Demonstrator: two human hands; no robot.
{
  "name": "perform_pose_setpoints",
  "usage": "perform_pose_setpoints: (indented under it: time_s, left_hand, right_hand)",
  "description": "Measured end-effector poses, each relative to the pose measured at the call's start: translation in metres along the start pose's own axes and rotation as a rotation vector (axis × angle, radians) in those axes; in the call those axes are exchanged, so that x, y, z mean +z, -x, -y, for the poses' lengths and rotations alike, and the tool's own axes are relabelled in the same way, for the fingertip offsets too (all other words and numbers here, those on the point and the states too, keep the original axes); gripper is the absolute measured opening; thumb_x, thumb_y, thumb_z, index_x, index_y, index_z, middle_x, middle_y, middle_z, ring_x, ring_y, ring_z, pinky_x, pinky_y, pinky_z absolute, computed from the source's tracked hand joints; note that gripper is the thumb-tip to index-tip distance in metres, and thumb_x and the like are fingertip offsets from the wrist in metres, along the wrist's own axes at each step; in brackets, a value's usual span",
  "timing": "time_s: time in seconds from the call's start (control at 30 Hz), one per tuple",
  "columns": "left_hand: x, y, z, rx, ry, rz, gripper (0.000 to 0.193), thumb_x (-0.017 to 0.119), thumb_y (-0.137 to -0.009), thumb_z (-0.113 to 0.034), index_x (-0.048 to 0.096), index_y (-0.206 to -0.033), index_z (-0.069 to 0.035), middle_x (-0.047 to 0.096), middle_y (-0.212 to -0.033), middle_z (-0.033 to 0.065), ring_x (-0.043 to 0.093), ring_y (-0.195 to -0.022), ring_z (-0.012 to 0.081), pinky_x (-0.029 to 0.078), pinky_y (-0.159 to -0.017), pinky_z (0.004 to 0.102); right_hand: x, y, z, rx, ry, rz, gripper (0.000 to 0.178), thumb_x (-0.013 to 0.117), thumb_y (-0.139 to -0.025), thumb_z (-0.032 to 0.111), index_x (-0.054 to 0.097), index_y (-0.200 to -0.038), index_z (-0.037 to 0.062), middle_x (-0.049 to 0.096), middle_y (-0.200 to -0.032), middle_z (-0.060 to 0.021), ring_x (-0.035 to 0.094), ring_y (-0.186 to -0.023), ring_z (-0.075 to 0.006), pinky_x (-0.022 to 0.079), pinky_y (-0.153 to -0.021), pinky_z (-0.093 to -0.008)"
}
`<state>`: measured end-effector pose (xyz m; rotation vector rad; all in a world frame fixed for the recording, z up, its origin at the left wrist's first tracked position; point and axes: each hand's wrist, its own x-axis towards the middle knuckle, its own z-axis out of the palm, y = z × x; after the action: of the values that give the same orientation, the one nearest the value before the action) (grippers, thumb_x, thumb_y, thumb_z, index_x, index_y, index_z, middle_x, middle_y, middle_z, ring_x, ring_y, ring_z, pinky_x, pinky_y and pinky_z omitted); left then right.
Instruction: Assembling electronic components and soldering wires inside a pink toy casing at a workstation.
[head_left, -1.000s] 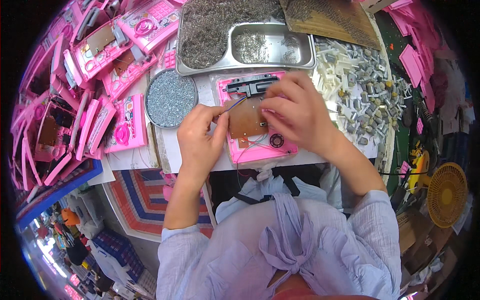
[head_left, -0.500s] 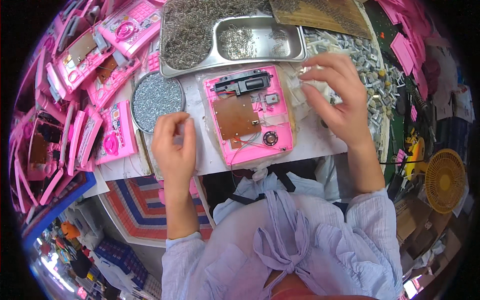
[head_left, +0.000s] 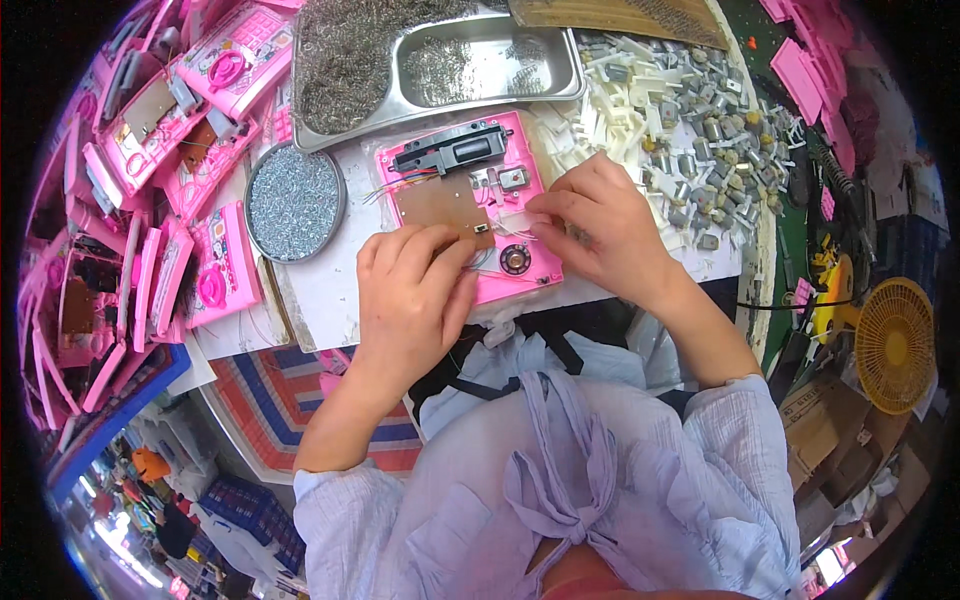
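Two bare hands meet at one open pink housing (head_left: 497,290) lying on the worktable (head_left: 338,300) directly in front of the person. Left hand (head_left: 415,290): fingers bent, tips at the lower edge of the brown circuit board (head_left: 437,205); whether anything is gripped cannot be told. Right hand (head_left: 608,232): thumb and fingers brought near each other over the housing's right side, by a small whitish piece (head_left: 512,222); hold on it not clear. Inside the housing: black mechanism (head_left: 450,150) along the top, small silver box-shaped part (head_left: 513,178) below its right end, round speaker (head_left: 515,260) near the lower right. Surroundings: round dish (head_left: 247,212) of small silvery pieces to the left, steel tray (head_left: 570,90) beyond, white plastic parts (head_left: 572,130) and grey metal cylinders (head_left: 715,165) heaped to the right.
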<state>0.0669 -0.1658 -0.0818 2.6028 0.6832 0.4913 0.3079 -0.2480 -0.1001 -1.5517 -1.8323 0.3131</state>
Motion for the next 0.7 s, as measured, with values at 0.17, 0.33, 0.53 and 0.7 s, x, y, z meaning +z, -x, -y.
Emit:
perform_pose_setpoints:
  time_s: [0.17, 0.33, 0.53, 0.7]
  left_hand:
    - [0.016, -0.014, -0.004, 0.023, 0.096, -0.084, 0.029, 0.074, -0.078, -0.011, 0.069, -0.107, -0.009, 0.062, -0.102, 0.0067, 0.058, -0.098, 0.0263, 0.04, -0.092, 0.0431]
    - [0.027, -0.038, -0.004, 0.126, 0.042, -0.033, 0.026, 0.077, -0.075, -0.008, 0.071, -0.1, -0.01, 0.062, -0.095, 0.0047, 0.059, -0.093, 0.026, 0.041, -0.089, 0.0419]
    - [0.013, -0.029, 0.017, 0.062, 0.11, -0.13, 0.02, 0.078, -0.075, -0.006, 0.072, -0.093, -0.009, 0.064, -0.094, 0.005, 0.06, -0.091, 0.0254, 0.042, -0.09, 0.0406]
    - [0.009, -0.003, 0.035, -0.096, 0.121, -0.321, 0.022, 0.079, -0.078, -0.01, 0.071, -0.099, -0.007, 0.064, -0.101, 0.0116, 0.062, -0.095, 0.0269, 0.04, -0.098, 0.0393]
  right_hand:
    - [-0.003, 0.002, -0.002, 0.026, -0.058, -0.016, 0.019, 0.078, -0.077, 0.015, 0.072, -0.094, 0.0086, 0.065, -0.091, -0.0056, 0.059, -0.087, -0.027, 0.047, -0.08, -0.0386]
    - [-0.023, 0.009, -0.003, 0.064, -0.061, -0.044, 0.019, 0.077, -0.077, 0.011, 0.073, -0.096, 0.007, 0.066, -0.09, -0.0077, 0.061, -0.085, -0.0268, 0.047, -0.077, -0.0373]
    - [-0.051, 0.04, -0.005, 0.135, -0.026, -0.06, 0.018, 0.077, -0.077, 0.006, 0.073, -0.094, 0.0053, 0.066, -0.085, -0.0088, 0.061, -0.08, -0.0273, 0.047, -0.074, -0.0364]
    - [-0.054, 0.047, -0.005, 0.131, -0.041, -0.046, 0.016, 0.076, -0.077, 0.004, 0.072, -0.092, 0.0044, 0.067, -0.083, -0.0088, 0.061, -0.078, -0.0269, 0.047, -0.073, -0.0366]
